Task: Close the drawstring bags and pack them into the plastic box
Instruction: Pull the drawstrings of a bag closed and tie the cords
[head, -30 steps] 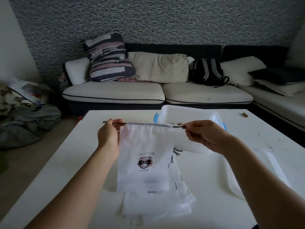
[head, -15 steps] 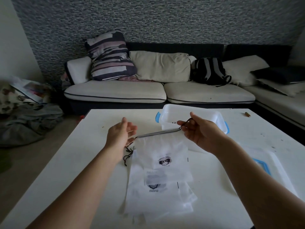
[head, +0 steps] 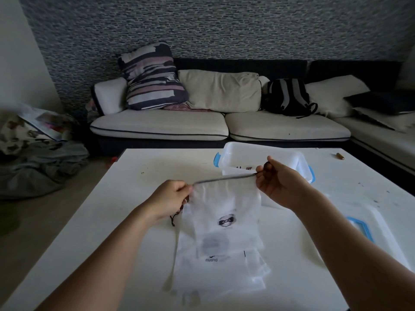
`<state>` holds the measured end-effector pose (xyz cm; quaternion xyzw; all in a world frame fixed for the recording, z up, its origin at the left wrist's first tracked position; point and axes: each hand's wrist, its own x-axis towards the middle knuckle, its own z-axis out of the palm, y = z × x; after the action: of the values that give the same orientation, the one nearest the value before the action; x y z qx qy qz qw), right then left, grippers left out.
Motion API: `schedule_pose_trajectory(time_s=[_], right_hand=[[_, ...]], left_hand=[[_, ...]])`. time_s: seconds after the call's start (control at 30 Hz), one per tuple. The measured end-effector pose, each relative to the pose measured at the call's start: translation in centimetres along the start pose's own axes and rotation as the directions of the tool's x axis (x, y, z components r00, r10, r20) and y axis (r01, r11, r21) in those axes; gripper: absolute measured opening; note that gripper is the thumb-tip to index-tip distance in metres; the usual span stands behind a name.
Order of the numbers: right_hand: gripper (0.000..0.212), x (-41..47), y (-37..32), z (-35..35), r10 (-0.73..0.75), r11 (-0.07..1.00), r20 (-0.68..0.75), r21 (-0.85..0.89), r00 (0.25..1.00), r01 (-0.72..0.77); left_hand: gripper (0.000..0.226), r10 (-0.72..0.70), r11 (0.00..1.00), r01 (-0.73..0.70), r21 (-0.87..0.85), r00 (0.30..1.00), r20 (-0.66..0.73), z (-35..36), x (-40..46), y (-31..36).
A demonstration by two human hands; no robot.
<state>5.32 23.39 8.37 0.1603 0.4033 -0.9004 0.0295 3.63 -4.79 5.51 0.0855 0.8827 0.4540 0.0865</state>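
Observation:
A white drawstring bag [head: 224, 205] with a small bow-tie print hangs over the white table [head: 107, 221]. My left hand [head: 171, 200] grips its top left corner, and the dark cord ends dangle below that hand. My right hand [head: 276, 182] pinches the cord at the bag's top right corner. The dark top hem runs taut between both hands. Under it lies a stack of several more white bags [head: 222, 270]. Behind my right hand stands the clear plastic box [head: 233, 153] with blue clips, something printed lying inside.
The box lid [head: 368, 230] with a blue rim lies on the table to the right. A small brown object [head: 339, 156] sits at the far right of the table. Beyond the table is a sofa with cushions and a backpack [head: 287, 97].
My left hand was open half a second ago and now grips the bag's top left corner. The bag has dropped lower than a second ago, and my right hand stays on the cord.

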Motion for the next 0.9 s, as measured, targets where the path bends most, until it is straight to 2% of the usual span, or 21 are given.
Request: schedule_pose_trajectory(time_s=[0.07,0.13,0.2,0.3,0.37,0.4,0.47,0.57,0.63,0.73,0.8,0.9], right_hand=[[0.040,0.2,0.0,-0.2,0.002,1.000,-0.012,-0.021,1.000,-0.002],[0.040,0.4,0.1,-0.3,0.000,0.999,-0.030,-0.049,1.000,-0.002],[0.040,0.5,0.2,-0.3,-0.005,0.997,-0.042,-0.072,0.999,0.002],[0.040,0.7,0.5,-0.1,0.005,0.996,-0.033,-0.087,0.999,-0.008],[0.040,0.9,0.6,-0.1,0.007,0.996,-0.011,-0.084,1.000,-0.008],[0.040,1.1,0.3,-0.1,-0.008,0.998,-0.009,-0.069,1.000,0.008],[0.040,1.3,-1.2,-0.5,-0.084,0.996,-0.040,-0.003,0.996,0.084],[0.041,1.5,-3.6,-1.5,-0.192,0.979,-0.117,0.043,0.974,0.198],[0.041,1.8,-3.8,-1.8,-0.209,0.976,-0.143,0.027,0.967,0.215],[0.040,1.7,-2.3,-0.8,-0.220,0.975,-0.139,-0.052,0.966,0.215],[0.038,0.7,-1.1,0.7,-0.177,0.978,-0.031,-0.119,0.984,0.172],[0.034,-1.7,0.4,3.1,-0.131,0.937,0.248,-0.285,0.960,0.202]], left_hand=[[0.037,-0.017,0.997,0.012,-0.074,0.998,-0.062,-0.1,0.2,0.2],[0.037,-0.071,0.972,0.042,-0.229,0.991,-0.118,-0.1,0.2,0.9],[0.038,-0.138,0.887,0.068,-0.456,0.983,-0.122,-0.2,0.2,1.4],[0.034,-0.155,0.581,0.061,-0.812,0.987,-0.037,-0.5,0.4,1.7],[0.029,-0.162,0.315,0.046,-0.948,0.987,-0.006,-0.9,0.9,1.9],[0.028,-0.177,0.214,0.017,-0.977,0.984,-0.022,-1.6,1.2,1.8],[0.035,-0.215,0.085,-0.076,-0.993,0.972,-0.093,-3.7,2.0,0.6],[0.045,-0.311,-0.033,-0.200,-0.979,0.933,-0.180,-6.8,3.0,-1.6],[0.043,-0.357,-0.056,-0.251,-0.966,0.909,-0.215,-6.8,2.9,-1.7],[0.034,-0.340,0.026,-0.251,-0.968,0.908,-0.245,-5.2,2.0,0.3],[0.033,-0.257,0.112,-0.186,-0.976,0.943,-0.210,-4.0,1.0,1.5],[0.018,0.005,0.262,-0.119,-0.958,0.993,-0.122,-1.9,-0.8,3.3]])
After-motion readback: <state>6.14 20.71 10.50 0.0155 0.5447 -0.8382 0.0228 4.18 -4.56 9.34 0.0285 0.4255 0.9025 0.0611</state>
